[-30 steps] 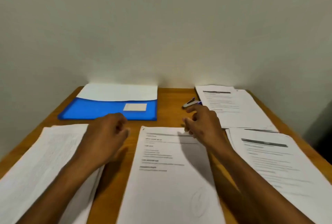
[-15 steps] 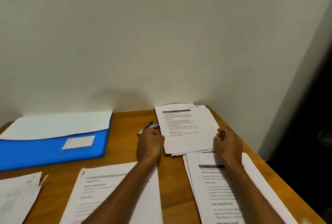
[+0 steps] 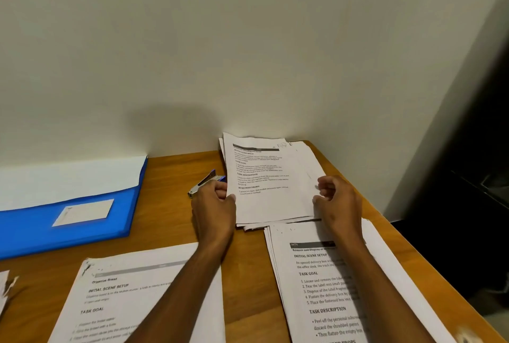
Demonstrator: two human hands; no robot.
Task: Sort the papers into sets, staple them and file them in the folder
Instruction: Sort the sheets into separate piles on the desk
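We are gripping the far-right paper stack [image 3: 271,180] with left hand [image 3: 213,209] and right hand [image 3: 337,200]; loose sheets risk fanning apart unevenly.

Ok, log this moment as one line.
phase: squaring far paper stack | left hand: grips its left edge | right hand: grips its right edge | stapler: on table, unheld | blue folder: open

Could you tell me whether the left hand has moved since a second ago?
Yes. The left hand moved rightward from beside the blue folder, past the stapler, to the far paper stack.
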